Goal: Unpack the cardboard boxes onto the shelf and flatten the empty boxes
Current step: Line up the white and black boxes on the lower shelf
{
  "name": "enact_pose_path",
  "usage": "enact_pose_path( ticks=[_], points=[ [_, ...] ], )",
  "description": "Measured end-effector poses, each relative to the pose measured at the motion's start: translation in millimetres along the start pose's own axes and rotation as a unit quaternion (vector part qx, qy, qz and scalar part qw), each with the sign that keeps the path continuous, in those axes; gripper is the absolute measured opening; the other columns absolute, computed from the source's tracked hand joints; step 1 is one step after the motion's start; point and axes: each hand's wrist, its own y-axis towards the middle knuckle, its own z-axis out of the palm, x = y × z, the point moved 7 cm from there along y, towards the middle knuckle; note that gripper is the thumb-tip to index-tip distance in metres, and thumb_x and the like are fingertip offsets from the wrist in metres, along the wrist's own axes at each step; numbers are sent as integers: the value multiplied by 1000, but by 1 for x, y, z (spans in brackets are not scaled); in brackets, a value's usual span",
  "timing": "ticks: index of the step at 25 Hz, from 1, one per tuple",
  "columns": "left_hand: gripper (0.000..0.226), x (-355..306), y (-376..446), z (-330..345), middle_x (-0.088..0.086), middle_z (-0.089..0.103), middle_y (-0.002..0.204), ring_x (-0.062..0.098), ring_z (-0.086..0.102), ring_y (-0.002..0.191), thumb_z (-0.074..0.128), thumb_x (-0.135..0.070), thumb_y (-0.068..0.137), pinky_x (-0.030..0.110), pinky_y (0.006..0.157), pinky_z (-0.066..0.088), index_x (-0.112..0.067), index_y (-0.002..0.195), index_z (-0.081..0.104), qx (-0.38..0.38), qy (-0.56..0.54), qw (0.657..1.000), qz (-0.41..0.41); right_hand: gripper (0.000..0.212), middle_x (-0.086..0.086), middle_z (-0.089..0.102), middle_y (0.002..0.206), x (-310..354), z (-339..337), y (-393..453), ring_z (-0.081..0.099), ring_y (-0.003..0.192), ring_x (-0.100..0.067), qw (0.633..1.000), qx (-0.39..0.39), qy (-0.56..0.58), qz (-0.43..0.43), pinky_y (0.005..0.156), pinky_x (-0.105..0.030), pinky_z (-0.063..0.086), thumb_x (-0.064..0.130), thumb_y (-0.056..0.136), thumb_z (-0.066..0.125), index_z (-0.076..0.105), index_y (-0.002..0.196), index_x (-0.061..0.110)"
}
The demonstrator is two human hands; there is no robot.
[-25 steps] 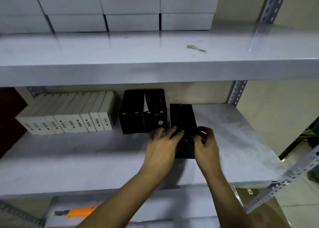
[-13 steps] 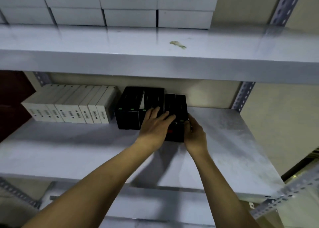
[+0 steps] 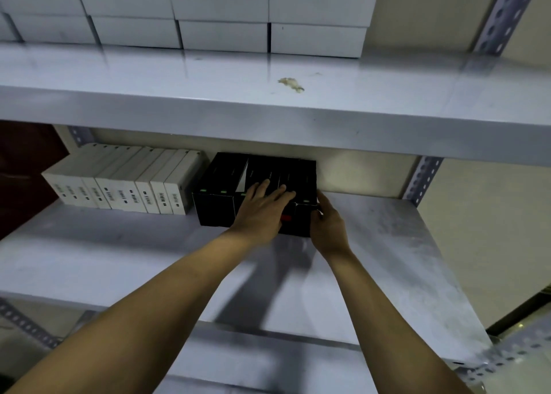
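The black boxes stand on the shelf, just right of the white boxes. The left hand lies flat on them, fingers straight. The right hand holds the end one, fingers curled.

We see dim, cool light, soft arm shadows on the shelf, slight blur, and wide-angle bending at edges.

Dim storeroom: a beige wall behind grey perforated steel uprights, with a dark red panel at left.
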Motion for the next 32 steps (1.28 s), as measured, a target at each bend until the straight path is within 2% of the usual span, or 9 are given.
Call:
enact_pose_path(
  ticks=[5, 10, 14, 18, 22, 25, 27, 30, 32],
  points=[
    [78, 3, -1, 5, -2, 11, 169, 31, 1, 155, 56, -19, 96, 44, 124, 1, -29, 160, 12, 0, -25, 1000, 1, 53, -4, 67, 126, -2, 1, 8, 64, 92, -14, 1000, 6, -13, -10, 61, -10, 43, 12, 106, 36, 35, 156, 28],
    [77, -5, -3, 6, 0, 12, 168, 34, 3, 154, 55, -27, 98, 44, 124, 4, -28, 160, 11, -17, -15, 999, -23, 54, -6, 58, 142, -8, 0, 2, 61, 123, -25, 1000, -2, 5, -10, 89, -24, 50, 14, 107, 41, 29, 158, 24],
    [78, -8, -10, 11, 5, 14, 167, 35, 5, 153, 55, -31, 97, 44, 122, 9, -28, 161, 11, -33, -23, 998, -47, 53, -10, 56, 144, -16, -3, -10, 60, 125, -25, 1000, -18, 18, 13, 97, -32, 51, 22, 106, 48, 32, 156, 18],
    [72, -4, -32, 11, 1, 20, 165, 31, 12, 151, 53, -26, 96, 41, 119, 14, -29, 159, 18, -52, -63, 994, -70, 43, -2, 60, 139, -18, -4, -26, 63, 121, -21, 1000, -20, -5, 10, 96, -30, 52, 26, 103, 55, 46, 144, 20],
    [65, -3, -67, 12, 6, 45, 153, 36, 40, 139, 58, -24, 86, 46, 110, 35, -20, 149, 44, -128, -90, 985, -72, 29, 4, 64, 128, -13, -7, -44, 65, 112, -15, 999, -43, -21, -16, 88, -29, 55, 23, 101, 57, 55, 130, 21],
    [58, 0, -88, 10, 6, 53, 146, 35, 47, 135, 57, -28, 85, 48, 106, 41, -20, 142, 52, -128, -105, 981, -103, 25, 6, 65, 120, -4, 2, -57, 62, 102, -8, 997, -31, -48, -58, 76, -6, 42, 20, 99, 57, 60, 124, 22],
    [54, 3, -100, 8, 4, 58, 140, 30, 51, 131, 60, -26, 84, 45, 104, 42, -21, 137, 57, -129, -114, 977, -122, 29, 7, 64, 120, 5, 15, -62, 59, 101, -6, 995, -8, -61, -81, 72, 0, 34, 20, 98, 58, 62, 126, 24],
    [47, 12, -121, 7, 2, 63, 132, 26, 55, 123, 56, -27, 82, 39, 98, 43, -22, 129, 62, -135, -131, 969, -158, 34, 7, 63, 126, 19, 36, -67, 60, 112, -10, 993, 31, -58, -102, 74, -2, 34, 21, 98, 59, 62, 131, 26],
    [49, 22, -135, 9, -1, 61, 136, 24, 50, 128, 48, -34, 87, 38, 102, 38, -23, 132, 60, -129, -143, 963, -189, 36, 7, 61, 131, 28, 53, -70, 59, 117, -11, 991, 60, -56, -109, 80, -8, 37, 21, 98, 58, 60, 134, 27]
  ],
)
